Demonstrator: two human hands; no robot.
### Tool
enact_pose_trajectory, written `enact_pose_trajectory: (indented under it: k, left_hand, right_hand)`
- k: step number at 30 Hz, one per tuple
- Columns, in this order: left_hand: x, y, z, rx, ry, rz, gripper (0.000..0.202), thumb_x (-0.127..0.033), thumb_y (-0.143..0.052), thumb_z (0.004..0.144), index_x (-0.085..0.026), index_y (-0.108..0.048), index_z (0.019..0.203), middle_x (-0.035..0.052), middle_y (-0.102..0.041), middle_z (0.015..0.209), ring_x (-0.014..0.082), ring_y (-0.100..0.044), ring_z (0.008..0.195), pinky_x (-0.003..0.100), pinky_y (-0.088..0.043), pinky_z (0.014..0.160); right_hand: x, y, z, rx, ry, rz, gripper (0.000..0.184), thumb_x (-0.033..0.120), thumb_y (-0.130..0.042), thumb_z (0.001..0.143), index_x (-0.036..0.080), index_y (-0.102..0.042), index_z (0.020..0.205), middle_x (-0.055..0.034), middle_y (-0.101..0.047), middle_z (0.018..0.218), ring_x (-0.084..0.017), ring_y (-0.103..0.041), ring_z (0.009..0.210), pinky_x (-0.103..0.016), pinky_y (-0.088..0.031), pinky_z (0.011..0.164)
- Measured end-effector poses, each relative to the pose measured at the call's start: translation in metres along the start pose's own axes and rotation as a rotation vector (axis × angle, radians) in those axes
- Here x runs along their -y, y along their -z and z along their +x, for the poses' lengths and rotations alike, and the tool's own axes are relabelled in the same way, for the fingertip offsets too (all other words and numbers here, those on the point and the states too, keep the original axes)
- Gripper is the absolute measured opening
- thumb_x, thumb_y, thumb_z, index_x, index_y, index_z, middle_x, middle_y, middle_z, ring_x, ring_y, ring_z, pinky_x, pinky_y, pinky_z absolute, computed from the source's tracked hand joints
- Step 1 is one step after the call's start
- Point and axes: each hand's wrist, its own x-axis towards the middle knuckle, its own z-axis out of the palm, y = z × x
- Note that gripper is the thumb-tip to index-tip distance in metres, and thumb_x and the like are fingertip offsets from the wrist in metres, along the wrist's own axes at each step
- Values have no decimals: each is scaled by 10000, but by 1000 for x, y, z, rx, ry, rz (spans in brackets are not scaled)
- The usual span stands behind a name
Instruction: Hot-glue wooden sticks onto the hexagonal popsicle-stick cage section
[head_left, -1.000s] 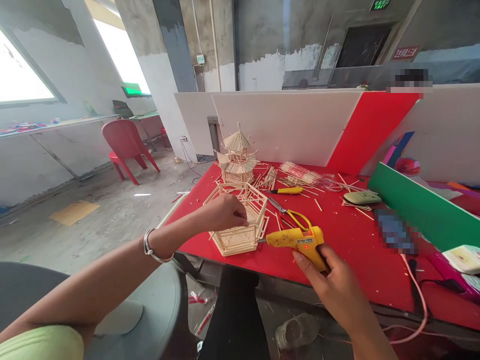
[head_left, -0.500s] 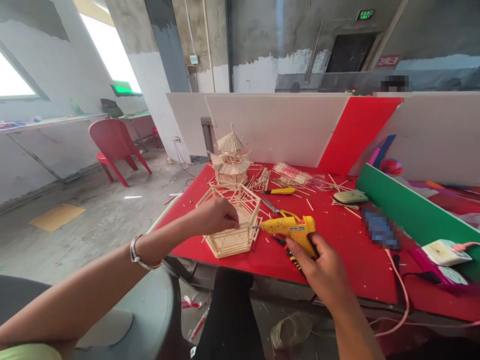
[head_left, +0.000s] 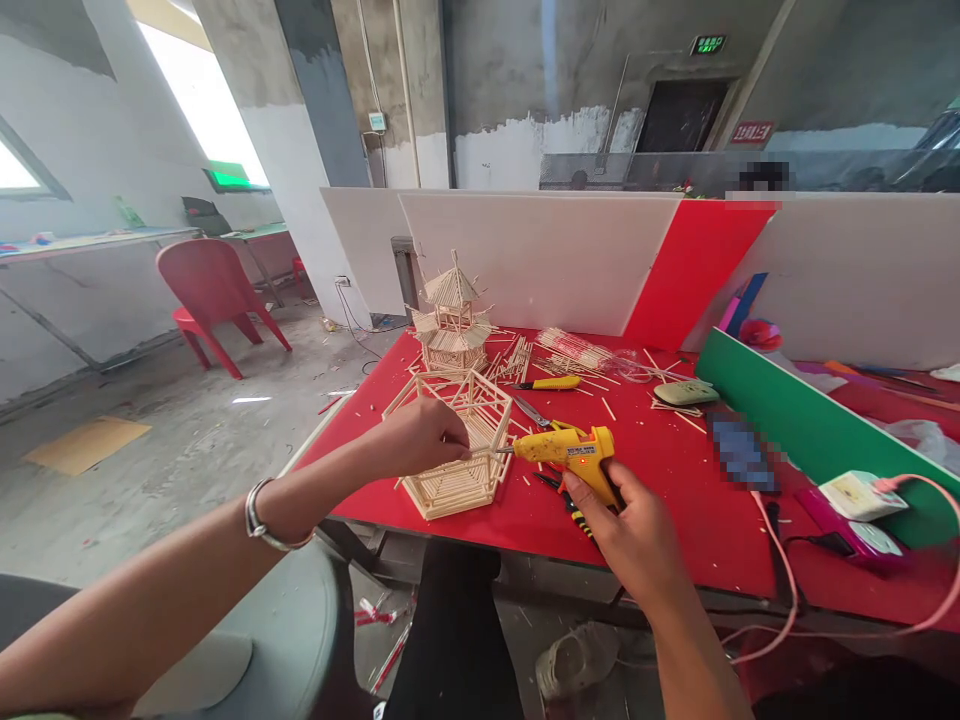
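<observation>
My left hand (head_left: 429,437) is closed in a pinch over the near side of a six-sided frame of thin wooden sticks (head_left: 450,492). A wooden stick (head_left: 480,452) shows at its fingertips; whether it is fixed to the frame I cannot tell. My right hand (head_left: 637,520) is wrapped around the handle of a yellow glue gun (head_left: 564,448). The gun's nozzle points left, close to the stick and the frame's right corner. Behind the frame stands a small tiered pagoda (head_left: 453,318) of the same sticks.
On the red table (head_left: 675,520) lie a yellow cutter knife (head_left: 551,383), scissors (head_left: 532,410), black-and-yellow pliers (head_left: 577,515) and bundled sticks (head_left: 574,347). To the right are a phone (head_left: 742,450), a green board (head_left: 810,430), a power strip (head_left: 862,535) and a pink cable (head_left: 791,580).
The whole view has shifted slightly, so things appear further left. My left hand keeps its pinch, and the glue gun stays in my right hand with its nozzle near the frame's corner.
</observation>
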Motion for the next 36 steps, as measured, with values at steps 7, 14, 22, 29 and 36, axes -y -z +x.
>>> enact_pose_trajectory:
  k: [7, 14, 22, 29, 36]
  left_hand:
    - [1, -1, 0, -2, -12, -6, 135, -241, -658, 777, -185, -756, 703, 18, -705, 696, 133, -587, 637, 224, -367, 566]
    - [4, -3, -3, -65, -67, -4, 167, -258, -626, 790, -189, -773, 753, 34, -735, 759, 126, -586, 638, 213, -385, 566]
    - [5, -1, -7, -110, -59, -14, 226, -361, -620, 831, -191, -753, 763, 20, -717, 716, 123, -571, 618, 213, -402, 565]
    - [-35, -7, -29, -325, -97, -191, 265, -410, -609, 884, -189, -750, 924, 31, -711, 775, 118, -542, 604, 216, -415, 542]
    - [-70, -59, -52, -237, -16, -765, 295, -451, -624, 885, -163, -684, 907, 52, -663, 771, 156, -605, 688, 262, -507, 644]
  right_hand:
    - [-10, 5, 1, -21, 7, -50, 504, 658, -589, 831, 214, -683, 1050, -44, -745, 849, -221, -661, 729, -291, -488, 652]
    - [-91, 49, 52, -154, -162, -544, 551, 604, -384, 944, 168, -694, 1075, -106, -742, 849, -241, -679, 759, -307, -475, 650]
    - [-121, 71, 66, -273, -264, -775, 402, 341, -440, 943, 51, -703, 1036, -295, -679, 1024, -388, -627, 1035, -454, -458, 833]
    - [-76, 3, 83, 28, 71, -707, 426, 374, -542, 972, 210, -549, 1365, -102, -636, 1262, -228, -593, 1170, -326, -464, 980]
    - [-57, -43, 136, 215, 18, -760, 347, 377, -610, 962, 187, -599, 1252, -92, -611, 1274, -217, -630, 1077, -432, -550, 913]
